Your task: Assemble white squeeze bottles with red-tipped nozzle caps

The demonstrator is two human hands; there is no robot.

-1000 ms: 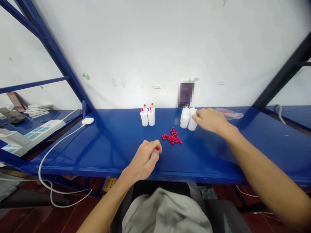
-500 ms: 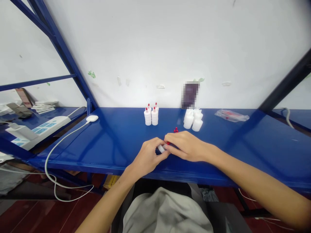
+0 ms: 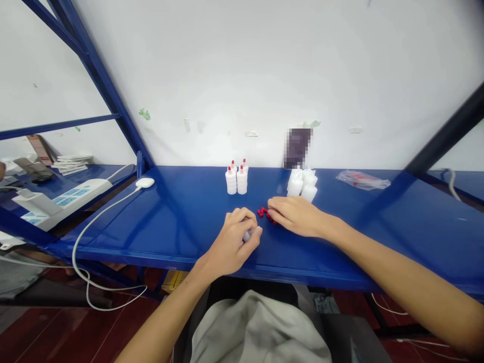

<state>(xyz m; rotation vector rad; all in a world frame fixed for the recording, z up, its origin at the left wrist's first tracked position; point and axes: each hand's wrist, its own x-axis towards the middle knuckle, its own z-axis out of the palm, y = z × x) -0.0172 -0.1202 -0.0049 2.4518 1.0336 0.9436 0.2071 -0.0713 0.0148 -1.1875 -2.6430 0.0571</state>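
Note:
My left hand [image 3: 238,239] is wrapped around a small white squeeze bottle [image 3: 246,235], low over the front of the blue table. Most of that bottle is hidden by my fingers; its pale tip points right. Just beyond, my right hand [image 3: 297,216] reaches down at a loose group of small red caps [image 3: 260,212]. Its fingers are bent together and cover part of the group, so what lies between the fingertips is hidden. Several white bottles with red tips [image 3: 242,181] stand upright behind my left hand. Behind my right hand is a cluster of white bottles without red tips [image 3: 295,186].
A clear plastic bag [image 3: 363,180] with red contents lies at the back right of the blue table [image 3: 181,217]. On the left are a white cable with a puck-like end [image 3: 144,183] and a power strip [image 3: 81,194]. Blue frame posts stand on both sides.
My right hand has moved from the bottle in my left hand, away and slightly right, to the red caps. More of the caps show now. My left hand keeps its hold almost in place.

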